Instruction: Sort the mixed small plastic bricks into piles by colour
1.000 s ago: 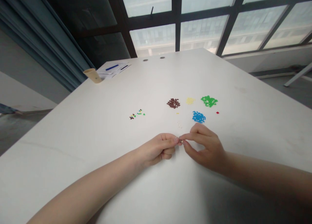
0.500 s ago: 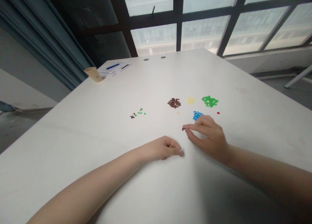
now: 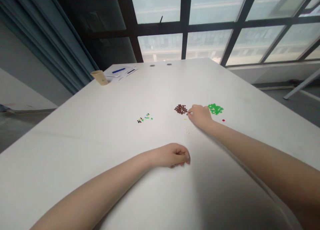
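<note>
My right hand (image 3: 200,115) is pinched at the right edge of a pile of small brown pieces (image 3: 180,109). A small brown piece (image 3: 187,114) shows at its fingertips. This hand covers the spot of the yellow and blue piles. Just right of its knuckles lies a pile of green pieces (image 3: 215,109). My left hand (image 3: 177,155) rests closer to me on the table, fingers curled against the thumb; what they hold, if anything, is hidden. Tiny pale bits (image 3: 187,131) lie between the hands, and a small yellow piece (image 3: 185,119) sits below the brown pile.
A loose group of mixed coloured pieces (image 3: 145,118) lies on the white table (image 3: 82,163) to the left. One red piece (image 3: 223,120) is at the right. A paper cup (image 3: 99,77) and papers (image 3: 120,72) with a blue pen (image 3: 118,70) are at the far left.
My right hand has moved forward with the brown piece to the brown pile, now covering the blue and yellow piles. My left hand stays about in place. The view has tilted up slightly.
</note>
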Motion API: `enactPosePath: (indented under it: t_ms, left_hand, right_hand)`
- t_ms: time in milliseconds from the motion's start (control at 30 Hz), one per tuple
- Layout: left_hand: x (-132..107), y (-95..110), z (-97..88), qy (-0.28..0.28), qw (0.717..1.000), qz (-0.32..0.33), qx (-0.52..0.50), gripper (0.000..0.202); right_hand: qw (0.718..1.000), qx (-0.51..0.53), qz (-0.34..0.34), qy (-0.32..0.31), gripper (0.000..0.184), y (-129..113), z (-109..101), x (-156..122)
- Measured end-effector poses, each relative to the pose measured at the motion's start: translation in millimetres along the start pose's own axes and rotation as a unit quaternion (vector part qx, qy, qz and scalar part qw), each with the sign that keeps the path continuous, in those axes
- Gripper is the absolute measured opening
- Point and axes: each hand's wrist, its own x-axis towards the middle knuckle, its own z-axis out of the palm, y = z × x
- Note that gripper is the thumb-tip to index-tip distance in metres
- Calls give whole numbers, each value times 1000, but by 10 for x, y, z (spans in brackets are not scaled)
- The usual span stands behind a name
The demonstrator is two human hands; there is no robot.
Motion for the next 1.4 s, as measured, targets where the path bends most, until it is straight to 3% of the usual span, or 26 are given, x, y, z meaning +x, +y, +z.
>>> enactPosePath:
  t_ms: [400,467,533,600,667,767,800,833,900,967,1233,1400]
  left_hand:
    - [14,38,21,-16,1000,-19,-11,18]
    - [10,48,-11,-22,999,3,-25,20]
    - [-13,59,-128,5,999,42,-10,23]
    - [-68,47,-352,102,991,67,49,26]
    - [-154,-17,-661,263,953,46,142,29]
    - [-312,-214,-1141,510,813,-25,279,29]
    - [-361,-291,-1271,548,771,-53,320,29]
    - [-406,-363,-1376,559,747,-79,351,30]
    - [-477,-473,-1513,548,740,-108,374,31]
    - [-525,-521,-1569,520,758,-122,374,30]
    - [-574,-488,-1555,450,806,-171,344,19]
    - [-534,-482,-1502,454,784,-194,377,19]
  right_hand:
    - [999,-12,31,21,28,-34,95,87]
    - [999,-4,23,36,29,-58,28,59]
    - [999,6,11,53,29,-90,-71,-45]
    - [997,26,-17,65,27,-133,-168,-239]
    - [993,68,-74,62,23,-187,-223,-506]
    - [984,106,-144,17,22,-277,-194,-933]
    - [980,116,-164,4,21,-303,-162,-1050]
    - [976,123,-178,-5,21,-324,-126,-1146]
    - [969,138,-205,-26,21,-346,-58,-1260]
    - [959,150,-234,-48,20,-343,-14,-1288]
    - [943,155,-286,-76,18,-281,-7,-1243]
    - [942,159,-282,-83,17,-277,-22,-1250]
